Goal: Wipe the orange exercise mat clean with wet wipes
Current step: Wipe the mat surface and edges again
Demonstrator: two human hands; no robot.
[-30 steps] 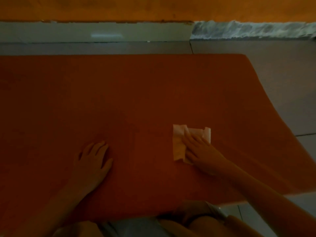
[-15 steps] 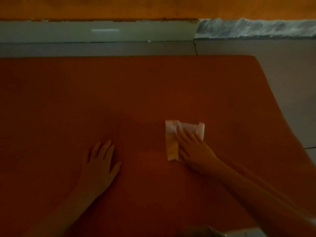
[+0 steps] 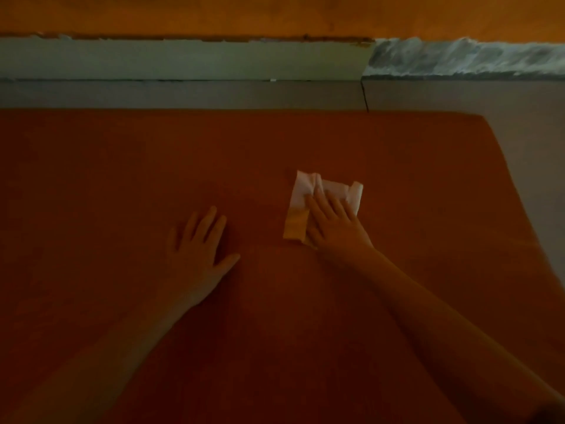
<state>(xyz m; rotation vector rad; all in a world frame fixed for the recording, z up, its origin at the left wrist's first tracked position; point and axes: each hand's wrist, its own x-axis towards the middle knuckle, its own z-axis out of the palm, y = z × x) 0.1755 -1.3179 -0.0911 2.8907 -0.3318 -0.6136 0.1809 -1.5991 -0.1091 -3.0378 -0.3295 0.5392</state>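
The orange exercise mat (image 3: 122,179) covers most of the floor in the dim head view, its far edge near the wall. A folded white wet wipe (image 3: 302,191) lies flat on the mat right of centre. My right hand (image 3: 334,223) presses on the wipe with straight fingers, covering its lower right part. To its left, my left hand (image 3: 200,250) rests flat on the bare mat, fingers spread, holding nothing.
Grey floor tiles (image 3: 519,142) show beyond the mat's far and right edges. A pale skirting strip (image 3: 183,61) runs below an orange wall (image 3: 275,13) at the back. The mat's right edge (image 3: 501,191) slants toward me.
My right hand has slid the wipe forward, away from me, across the mat. My left hand and the camera have also shifted forward; my knees have dropped out of view.
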